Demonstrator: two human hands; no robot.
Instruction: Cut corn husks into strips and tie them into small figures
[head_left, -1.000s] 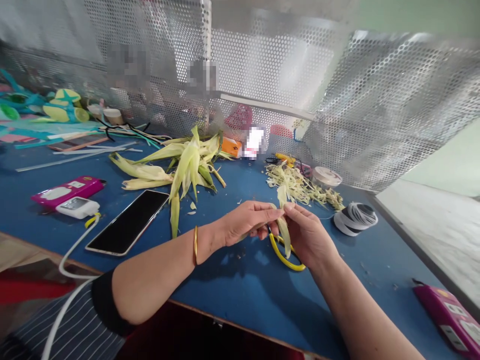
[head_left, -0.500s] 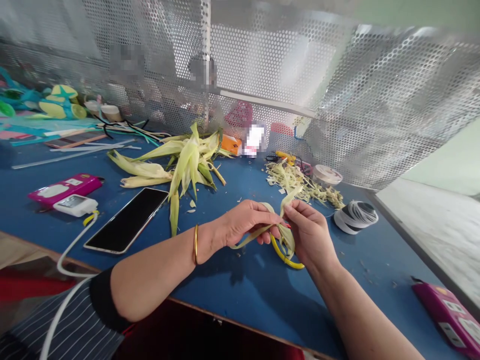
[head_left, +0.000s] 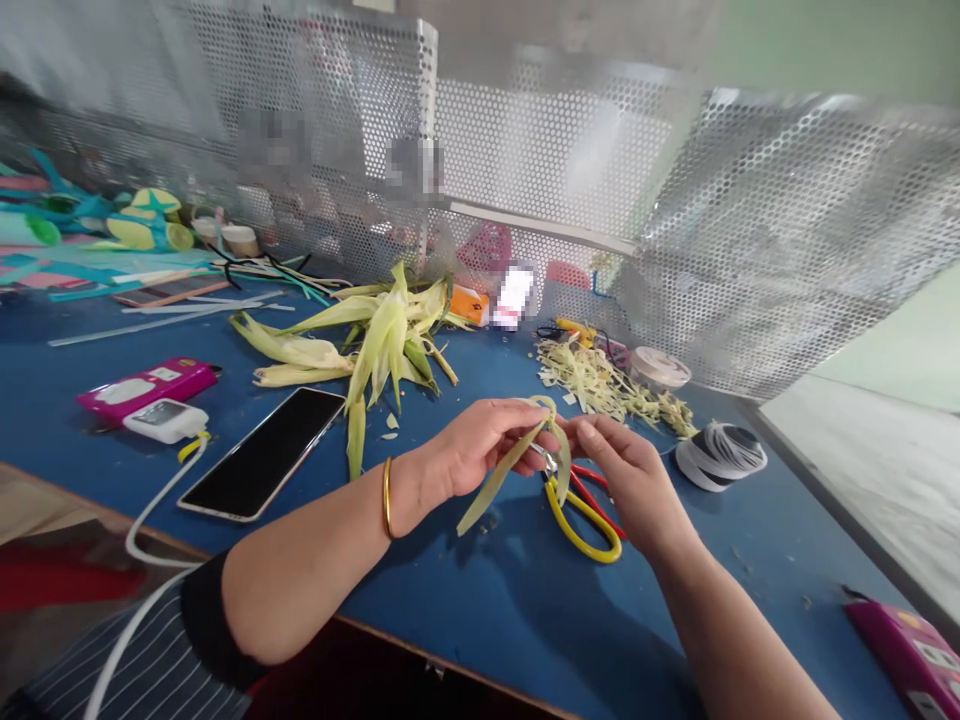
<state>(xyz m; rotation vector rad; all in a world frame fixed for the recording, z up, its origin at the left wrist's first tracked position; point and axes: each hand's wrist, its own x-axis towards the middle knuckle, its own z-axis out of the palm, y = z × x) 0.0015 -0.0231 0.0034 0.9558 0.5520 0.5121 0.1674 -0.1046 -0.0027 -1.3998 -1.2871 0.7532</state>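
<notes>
To either side of the scissors (head_left: pixel 553 500), your bare forearms slant inward, your left hand (head_left: pixel 480 440) pinching just left of them with fingers curled, your right hand (head_left: pixel 626 465) just right, thumb uppermost, fingers bent.

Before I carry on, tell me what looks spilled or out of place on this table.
Small pale scraps lie loose on the blue table near the husks, apart from the shredded pile, so they look stray.

Husks (head_left: pixel 386 335) and scraps (head_left: pixel 581 372) flank a passable gap.
</notes>
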